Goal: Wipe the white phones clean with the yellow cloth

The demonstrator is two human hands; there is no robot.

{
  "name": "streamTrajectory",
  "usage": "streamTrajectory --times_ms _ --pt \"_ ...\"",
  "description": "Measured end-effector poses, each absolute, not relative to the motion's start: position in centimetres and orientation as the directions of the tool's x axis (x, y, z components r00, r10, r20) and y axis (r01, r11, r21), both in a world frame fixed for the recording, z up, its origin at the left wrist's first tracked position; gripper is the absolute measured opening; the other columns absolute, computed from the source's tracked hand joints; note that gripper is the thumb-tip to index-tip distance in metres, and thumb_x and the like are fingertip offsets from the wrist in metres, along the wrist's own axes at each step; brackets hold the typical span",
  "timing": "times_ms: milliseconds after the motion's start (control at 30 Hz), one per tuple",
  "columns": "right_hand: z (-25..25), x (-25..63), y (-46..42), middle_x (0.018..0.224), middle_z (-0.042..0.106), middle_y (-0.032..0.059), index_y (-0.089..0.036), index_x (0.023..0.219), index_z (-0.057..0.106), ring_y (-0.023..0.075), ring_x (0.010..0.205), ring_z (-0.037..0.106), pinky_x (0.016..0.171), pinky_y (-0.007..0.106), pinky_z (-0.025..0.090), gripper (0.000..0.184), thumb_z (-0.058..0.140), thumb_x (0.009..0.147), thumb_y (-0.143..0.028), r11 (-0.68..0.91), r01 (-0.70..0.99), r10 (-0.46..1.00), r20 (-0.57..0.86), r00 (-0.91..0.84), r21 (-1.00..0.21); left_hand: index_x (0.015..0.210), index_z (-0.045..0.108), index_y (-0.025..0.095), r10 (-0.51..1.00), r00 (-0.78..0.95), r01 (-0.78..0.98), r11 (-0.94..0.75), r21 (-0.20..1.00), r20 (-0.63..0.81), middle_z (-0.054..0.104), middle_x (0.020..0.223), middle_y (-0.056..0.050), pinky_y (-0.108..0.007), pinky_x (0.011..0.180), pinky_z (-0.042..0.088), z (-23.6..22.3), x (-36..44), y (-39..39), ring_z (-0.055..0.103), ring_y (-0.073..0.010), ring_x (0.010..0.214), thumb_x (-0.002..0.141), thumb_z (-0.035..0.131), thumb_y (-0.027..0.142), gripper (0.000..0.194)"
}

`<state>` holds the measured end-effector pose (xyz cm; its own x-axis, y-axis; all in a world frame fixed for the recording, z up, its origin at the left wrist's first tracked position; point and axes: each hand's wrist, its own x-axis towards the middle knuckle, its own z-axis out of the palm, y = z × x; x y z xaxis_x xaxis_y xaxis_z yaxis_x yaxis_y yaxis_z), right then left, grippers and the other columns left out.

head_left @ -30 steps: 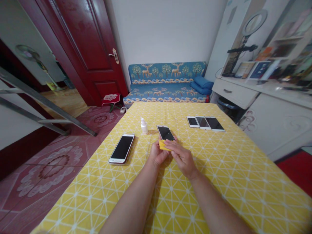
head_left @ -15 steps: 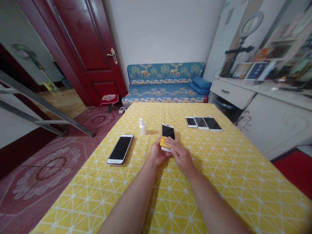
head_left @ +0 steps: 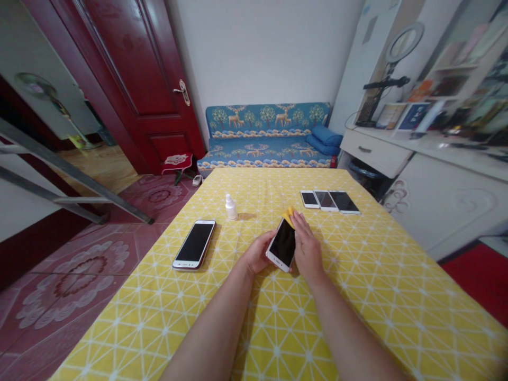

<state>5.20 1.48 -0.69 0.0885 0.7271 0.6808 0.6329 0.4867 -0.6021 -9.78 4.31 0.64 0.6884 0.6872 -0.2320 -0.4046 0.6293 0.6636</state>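
While the phone [head_left: 281,244] sits tilted up over the middle of the tablecloth [head_left: 357,296], the yellow cloth [head_left: 289,216] has slid out past its top edge. The left hand [head_left: 260,252] cups its side, fingers closed, and the right hand [head_left: 307,244] has its fingers closed behind it on the cloth. A white bottle [head_left: 230,207] and another phone [head_left: 194,244] sit off to the left.

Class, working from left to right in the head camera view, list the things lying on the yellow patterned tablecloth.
Flat black-screened smartphone with a pale frame → small white plastic squeeze bottle → pale-framed smartphone held between both hands → row of three pale-framed smartphones
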Motion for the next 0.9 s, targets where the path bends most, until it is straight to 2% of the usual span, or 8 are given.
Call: streamTrajectory --times_ms 167,300,400,533,667,767,900 --pt "-0.9 5.6 1.4 0.150 0.041 0.0012 -0.031 0.142 0.042 0.0204 0.142 0.030 0.115 0.053 0.029 0.050 0.031 0.096 -0.016 0.451 0.647 0.722 0.678 0.140 -0.614 0.108 0.065 0.012 0.631 0.758 -0.420 0.666 0.616 -0.165 0.073 0.086 -0.013 -0.044 0.071 0.055 0.9 -10.2 4.2 0.070 -0.0253 0.071 0.088 0.052 0.036 0.034" --pt "-1.1 5.5 1.4 0.148 0.043 0.0014 -0.030 0.140 0.046 0.0192 0.141 0.032 0.115 0.052 0.030 0.053 0.031 0.092 -0.012 0.456 0.653 0.728 0.676 0.117 -0.604 0.112 0.064 0.008 0.638 0.760 -0.459 0.664 0.590 -0.127 0.072 0.093 -0.017 -0.048 0.074 0.054 0.9 -10.4 4.6 0.070 -0.0301 0.083 0.088 0.048 0.041 0.043" --pt "-1.2 5.3 1.5 0.142 0.051 0.0049 -0.027 0.135 0.053 0.0214 0.137 0.039 0.114 0.054 0.029 0.049 0.033 0.092 -0.013 0.450 0.681 0.746 0.662 0.068 -0.578 0.114 0.063 0.009 0.714 0.687 -0.529 0.622 0.577 -0.139 0.071 0.099 -0.017 -0.047 0.073 0.055 0.9 -10.6 4.9 0.069 -0.0297 0.087 0.089 0.047 0.042 0.044" --pt "-1.4 5.0 1.4 0.137 0.056 0.0067 -0.026 0.131 0.057 0.0249 0.134 0.045 0.113 0.061 0.025 0.047 0.034 0.092 -0.013 0.439 0.703 0.790 0.614 -0.004 -0.560 0.112 0.063 0.011 0.825 0.529 -0.591 0.527 0.611 -0.200 0.071 0.098 -0.013 -0.042 0.069 0.057 1.0 -10.8 5.1 0.068 -0.0243 0.079 0.089 0.052 0.038 0.037" --pt "-1.6 4.7 1.3 0.133 0.059 0.0044 -0.030 0.129 0.058 0.0254 0.131 0.048 0.113 0.063 0.023 0.047 0.036 0.091 -0.013 0.446 0.704 0.798 0.601 -0.035 -0.552 0.116 0.060 0.016 0.879 0.465 -0.651 0.421 0.632 -0.106 0.070 0.104 -0.012 -0.039 0.073 0.056 1.1 -10.7 5.1 0.068 -0.0227 0.084 0.088 0.057 0.036 0.035" --pt "-1.7 4.4 1.2 0.131 0.061 0.0039 -0.031 0.129 0.057 0.0242 0.127 0.052 0.112 0.059 0.030 0.046 0.037 0.092 -0.014 0.449 0.676 0.806 0.592 -0.024 -0.584 0.120 0.057 0.023 0.920 0.392 -0.709 0.320 0.629 -0.027 0.069 0.106 -0.007 -0.038 0.076 0.056 1.1 -10.4 5.0 0.067 -0.0209 0.086 0.085 0.062 0.032 0.037" --pt "-1.6 3.8 0.9 0.134 0.059 0.0047 -0.028 0.135 0.053 0.0209 0.125 0.054 0.107 0.046 0.044 0.047 0.037 0.092 -0.015 0.482 0.600 0.807 0.590 -0.019 -0.639 0.124 0.052 0.033 0.952 0.306 -0.745 0.240 0.623 0.000 0.067 0.107 -0.002 -0.033 0.075 0.054 1.2 -10.2 5.0 0.066 -0.0172 0.085 0.082 0.067 0.026 0.046"
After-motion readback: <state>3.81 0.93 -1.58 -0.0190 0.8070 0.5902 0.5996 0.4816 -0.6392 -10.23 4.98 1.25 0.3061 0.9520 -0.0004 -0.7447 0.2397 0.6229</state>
